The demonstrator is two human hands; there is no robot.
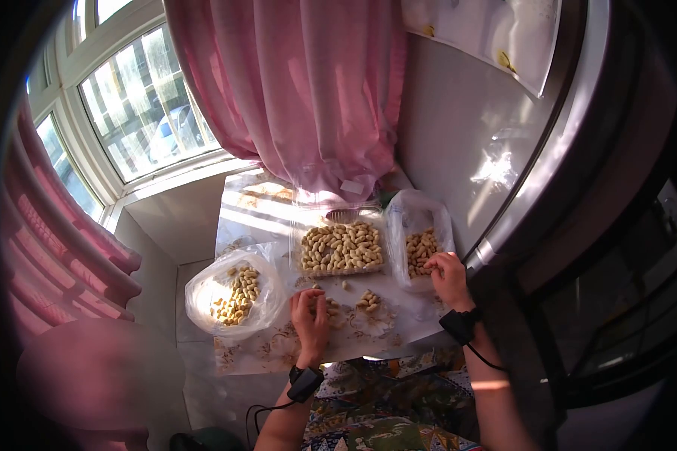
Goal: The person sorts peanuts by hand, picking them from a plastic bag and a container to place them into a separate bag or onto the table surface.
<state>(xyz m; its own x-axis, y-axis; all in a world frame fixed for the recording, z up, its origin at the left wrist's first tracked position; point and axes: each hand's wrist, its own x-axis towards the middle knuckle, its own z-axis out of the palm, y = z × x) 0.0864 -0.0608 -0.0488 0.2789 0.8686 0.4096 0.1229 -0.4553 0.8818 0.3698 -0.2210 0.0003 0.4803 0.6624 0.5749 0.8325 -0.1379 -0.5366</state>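
My left hand [310, 319] is low over the table, its fingers curled together beside a small pile of peanuts [332, 310]; what they hold, if anything, is hidden. Another little heap of peanuts [368, 301] lies just right of it. At the right, my right hand [451, 281] has its fingers bent together at the near edge of a plastic bag [403, 225] with peanuts [421, 248] inside. Whatever is between those fingers is too small to make out. Behind both hands, a clear plastic box [302, 271] holds many unshelled peanuts [342, 246].
At the left stands an open plastic bag [198, 302] with paler peanuts [237, 295] in it. The patterned table [252, 353] meets a wall [459, 128] on the right. A pink curtain [293, 90] hangs behind, beside the window [147, 105].
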